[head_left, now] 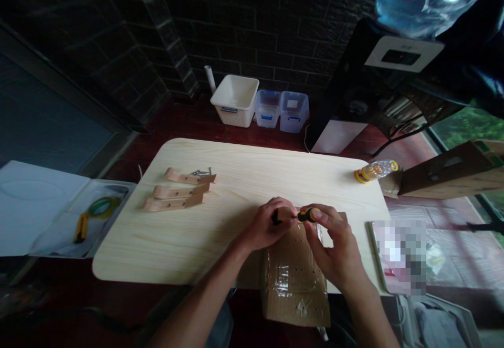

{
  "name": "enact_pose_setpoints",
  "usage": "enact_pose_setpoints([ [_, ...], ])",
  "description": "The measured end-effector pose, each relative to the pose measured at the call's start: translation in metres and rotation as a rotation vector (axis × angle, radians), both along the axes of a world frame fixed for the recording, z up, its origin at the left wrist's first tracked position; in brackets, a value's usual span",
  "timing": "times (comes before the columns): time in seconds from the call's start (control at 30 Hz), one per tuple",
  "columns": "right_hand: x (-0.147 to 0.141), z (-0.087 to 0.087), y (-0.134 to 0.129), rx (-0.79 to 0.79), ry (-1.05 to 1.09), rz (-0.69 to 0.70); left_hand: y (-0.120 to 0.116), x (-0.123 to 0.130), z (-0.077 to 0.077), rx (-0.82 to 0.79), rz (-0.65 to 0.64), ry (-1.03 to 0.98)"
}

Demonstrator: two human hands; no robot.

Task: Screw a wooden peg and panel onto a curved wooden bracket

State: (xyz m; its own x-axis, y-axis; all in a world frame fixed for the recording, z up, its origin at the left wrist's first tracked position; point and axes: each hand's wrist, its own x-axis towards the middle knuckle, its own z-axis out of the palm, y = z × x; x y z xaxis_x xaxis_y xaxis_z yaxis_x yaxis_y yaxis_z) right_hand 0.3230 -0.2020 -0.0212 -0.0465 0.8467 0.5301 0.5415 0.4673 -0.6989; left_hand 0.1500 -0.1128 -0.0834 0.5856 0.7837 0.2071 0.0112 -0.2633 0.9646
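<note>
My right hand (335, 238) is closed around the yellow-and-black handle of a screwdriver (308, 215), which lies nearly level and points left. Its tip meets a small brown strip (285, 213) pinched in my left hand (268, 225). A black part shows beside the left fingers, too small to make out. Below both hands, a taped cardboard piece (293, 272) with several punched holes overhangs the table's front edge. To the left on the table lie three bent brown strips (179, 203) with small dark holes, and some metal screws (201, 172) beside the farthest one.
The pale wooden table (244, 175) has a clear bottle with yellow ends (376, 171) at its far right. An open white box (90, 222) holds a yellow cutter and tape on the left. Plastic bins (236, 101) and a water dispenser (342, 101) stand behind.
</note>
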Motion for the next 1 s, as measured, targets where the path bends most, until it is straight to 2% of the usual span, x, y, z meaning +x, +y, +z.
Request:
enact_pose_setpoints([
  [0.27,0.003,-0.0009,0.0018,0.031,-0.013,-0.016,0.0001,0.0003,0.0044,-0.001,0.006,0.001],
  [0.5,0.0018,0.0057,-0.002,0.022,-0.007,0.0,-0.0003,0.0,0.0023,0.005,0.0,0.014],
  [1.0,0.0032,0.0045,-0.0012,0.017,0.0,-0.002,-0.0017,-0.0003,0.0048,0.012,0.006,0.011],
])
